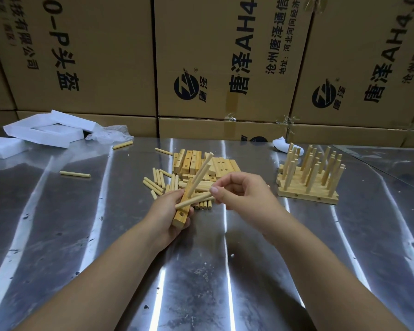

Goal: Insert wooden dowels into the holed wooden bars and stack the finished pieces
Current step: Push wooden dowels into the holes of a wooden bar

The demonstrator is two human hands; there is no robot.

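Note:
My left hand (167, 211) grips a holed wooden bar (182, 212), tilted, with one empty hole showing near its lower end. Two dowels (202, 172) stand in the bar and slant up to the right. My right hand (239, 189) pinches another dowel (193, 200) by its right end; it lies across the bar just above the empty hole. Behind the hands lie a heap of loose dowels (159, 181) and a row of holed bars (194, 161). At the right stands the stack of finished pieces (308, 185), dowels pointing up.
The work surface is a shiny metal table (105, 235). Stray dowels lie at the left (75, 174) and the back (123, 144). White foam pieces (41, 131) and a plastic bag sit at the back left. Cardboard boxes (225, 68) wall off the far edge.

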